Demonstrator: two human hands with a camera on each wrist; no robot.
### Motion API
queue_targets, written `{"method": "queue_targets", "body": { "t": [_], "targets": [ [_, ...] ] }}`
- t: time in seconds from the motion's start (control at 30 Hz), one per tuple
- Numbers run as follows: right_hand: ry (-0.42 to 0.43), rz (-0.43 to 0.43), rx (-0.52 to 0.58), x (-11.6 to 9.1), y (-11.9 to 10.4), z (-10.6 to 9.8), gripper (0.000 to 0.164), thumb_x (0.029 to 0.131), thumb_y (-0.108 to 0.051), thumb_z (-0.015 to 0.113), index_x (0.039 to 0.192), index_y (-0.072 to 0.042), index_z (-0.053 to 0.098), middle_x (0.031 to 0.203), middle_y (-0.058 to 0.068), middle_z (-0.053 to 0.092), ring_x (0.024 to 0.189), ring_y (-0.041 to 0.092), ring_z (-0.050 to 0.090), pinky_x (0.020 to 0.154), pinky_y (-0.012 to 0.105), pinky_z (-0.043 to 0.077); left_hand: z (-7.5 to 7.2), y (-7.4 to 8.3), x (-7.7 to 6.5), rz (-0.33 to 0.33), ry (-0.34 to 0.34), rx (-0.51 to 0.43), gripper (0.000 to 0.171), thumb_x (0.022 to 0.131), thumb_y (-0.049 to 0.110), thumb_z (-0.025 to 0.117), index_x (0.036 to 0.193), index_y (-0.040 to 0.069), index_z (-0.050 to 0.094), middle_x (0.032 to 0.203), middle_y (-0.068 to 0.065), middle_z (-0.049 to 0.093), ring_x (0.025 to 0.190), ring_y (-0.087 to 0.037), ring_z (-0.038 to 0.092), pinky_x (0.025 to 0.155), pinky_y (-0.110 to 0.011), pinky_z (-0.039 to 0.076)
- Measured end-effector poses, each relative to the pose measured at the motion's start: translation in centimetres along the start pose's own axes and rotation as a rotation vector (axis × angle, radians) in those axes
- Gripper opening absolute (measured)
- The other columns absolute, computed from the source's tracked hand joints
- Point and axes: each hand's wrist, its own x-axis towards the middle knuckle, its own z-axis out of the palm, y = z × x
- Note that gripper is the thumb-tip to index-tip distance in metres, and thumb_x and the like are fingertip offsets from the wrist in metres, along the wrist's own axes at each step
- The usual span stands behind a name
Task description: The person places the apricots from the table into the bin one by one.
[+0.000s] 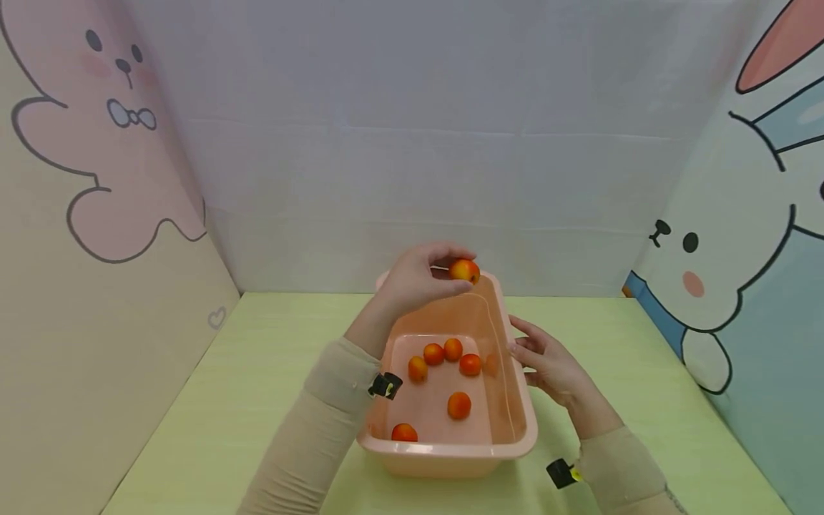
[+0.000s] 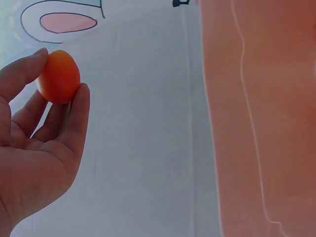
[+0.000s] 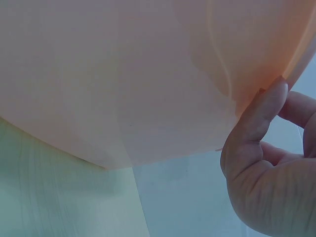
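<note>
A small orange-red tomato [image 1: 464, 271] with a yellow patch is pinched between the thumb and fingertips of my left hand [image 1: 418, 280]. That hand is above the far end of a pink plastic basin [image 1: 447, 450]. In the left wrist view the held tomato [image 2: 59, 76] shows clear of the basin wall. On the basin's right side, my right hand [image 1: 550, 365] touches the rim from outside, its fingers loosely bent. In the right wrist view its thumb [image 3: 269, 101] lies against the basin's outer wall. Several more tomatoes [image 1: 459, 405] lie loose on the basin floor.
The basin stands on a pale green tabletop [image 1: 257, 400]. A plain light wall [image 1: 425, 164] rises behind it. Side panels with a cartoon bear [image 1: 122, 143] and a cartoon rabbit [image 1: 721, 243] close off the left and right.
</note>
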Motion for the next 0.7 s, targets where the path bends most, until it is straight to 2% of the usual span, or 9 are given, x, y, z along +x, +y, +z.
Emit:
{"method": "queue_targets", "body": {
  "t": [0.17,0.4,0.57,0.7],
  "targets": [
    [-0.008,0.001,0.012,0.0,0.1,-0.1,0.069,0.103,-0.014,0.053,0.158,-0.002,0.013,0.107,0.007,0.059,0.085,0.012,0.064,0.070,0.027,0.058,1.1,-1.7,-0.1,-0.058,-0.048,0.086,0.037,0.087,0.007,0.077,0.123,0.005,0.067,0.114,-0.005,0.067,0.102,-0.021,0.063,0.088,-0.026,0.053],
    [-0.006,-0.007,0.007,0.0,0.1,-0.2,0.069,0.103,-0.014,0.054,0.157,-0.001,0.014,0.105,0.006,0.059,0.083,0.012,0.064,0.066,0.025,0.057,1.7,-3.8,-0.3,-0.156,-0.084,0.118,0.034,0.087,0.010,0.077,0.121,0.007,0.068,0.108,-0.001,0.066,0.098,-0.020,0.059,0.089,-0.027,0.052],
    [-0.007,-0.006,0.015,0.0,0.1,-0.2,0.068,0.103,-0.013,0.053,0.157,-0.001,0.014,0.105,0.006,0.059,0.083,0.011,0.064,0.066,0.025,0.057,1.9,-4.3,-0.2,-0.169,-0.101,0.103,0.034,0.087,0.008,0.077,0.119,0.007,0.069,0.109,-0.002,0.066,0.098,-0.021,0.059,0.089,-0.027,0.052],
    [-0.006,-0.011,0.014,0.0,0.1,-0.2,0.069,0.103,-0.014,0.054,0.157,-0.001,0.014,0.105,0.007,0.059,0.084,0.012,0.064,0.067,0.026,0.058,2.0,-4.8,0.0,-0.161,-0.123,0.130,0.031,0.086,0.007,0.077,0.116,0.009,0.070,0.108,-0.001,0.067,0.097,-0.020,0.059,0.089,-0.027,0.052]
  ]
}}
